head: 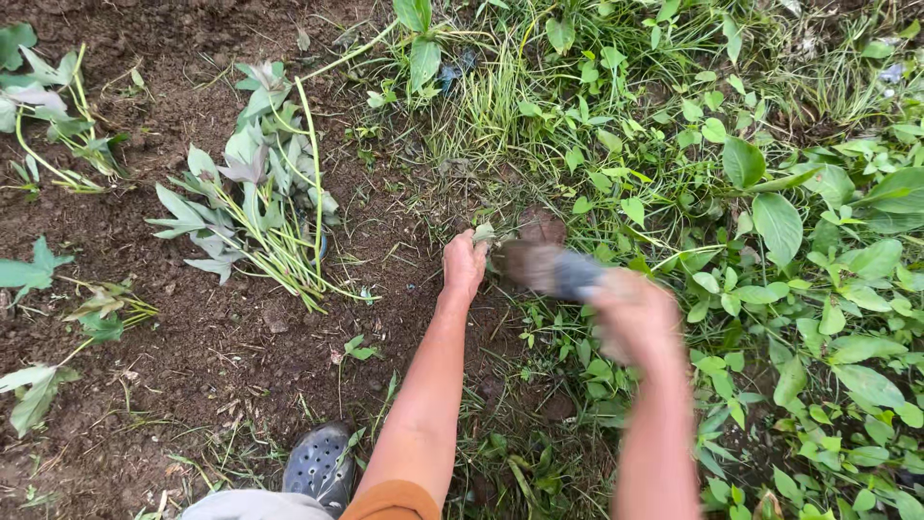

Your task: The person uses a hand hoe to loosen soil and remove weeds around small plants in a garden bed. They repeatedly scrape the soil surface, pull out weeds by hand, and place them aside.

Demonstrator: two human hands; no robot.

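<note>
My left hand point(464, 265) reaches down to the ground and grips a small tuft of weeds point(484, 233) at the edge of the grass. My right hand point(635, 313) is blurred by motion and holds a hand tool point(549, 270) with a dark handle. The tool's soil-caked head points left, close beside my left hand. Bare brown soil point(192, 347) lies to the left of both hands, and dense green weeds point(770, 221) lie to the right.
A pile of pulled leafy plants point(255, 207) lies on the soil at upper left, with more uprooted plants point(48, 106) farther left. My dark perforated clog point(320, 464) stands at the bottom centre.
</note>
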